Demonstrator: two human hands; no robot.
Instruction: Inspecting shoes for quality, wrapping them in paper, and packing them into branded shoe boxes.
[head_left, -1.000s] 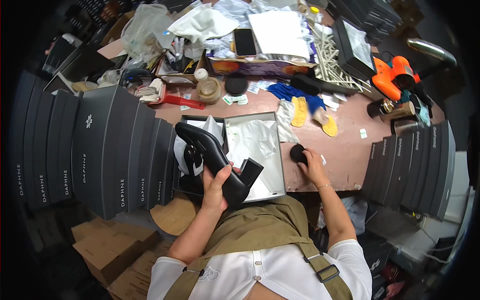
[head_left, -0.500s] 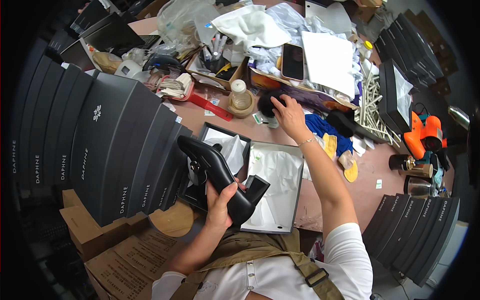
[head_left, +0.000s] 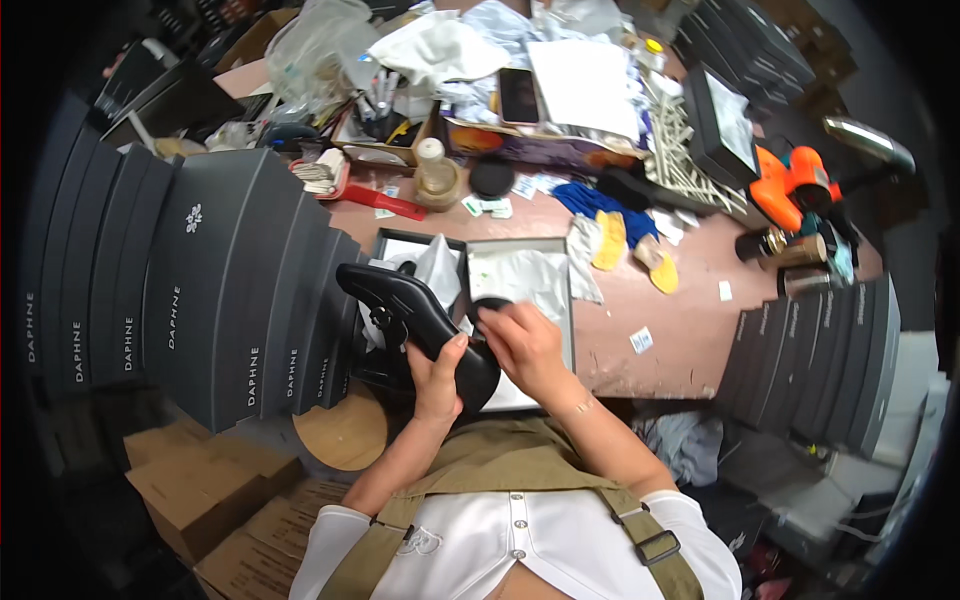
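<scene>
My left hand (head_left: 436,382) is closed round a black block-heeled shoe (head_left: 425,308), tilted with its toe up to the left and a round ornament on its upper. Close by on the right, my right hand (head_left: 530,350) pinches a round black pad (head_left: 488,307) at the heel end of the shoe. That hand hides most of the heel, and whether the pad touches the shoe cannot be made out. Under both hands lies an open shoebox (head_left: 570,320), its two halves side by side with white tissue paper (head_left: 515,280) inside. A round black disc-shaped container (head_left: 491,177) sits beyond it.
Dark shoeboxes are stacked at left (head_left: 225,290) and right (head_left: 810,350). Farther back stand a glass bottle (head_left: 435,178), a red-handled tool (head_left: 385,201), cloths (head_left: 608,240) and a cluttered carton (head_left: 540,146). An orange heat gun (head_left: 790,185) is at the right.
My right hand has come back from the round black container to the shoe, bringing the black pad. My left hand still holds the shoe, and the whole view has shifted.
</scene>
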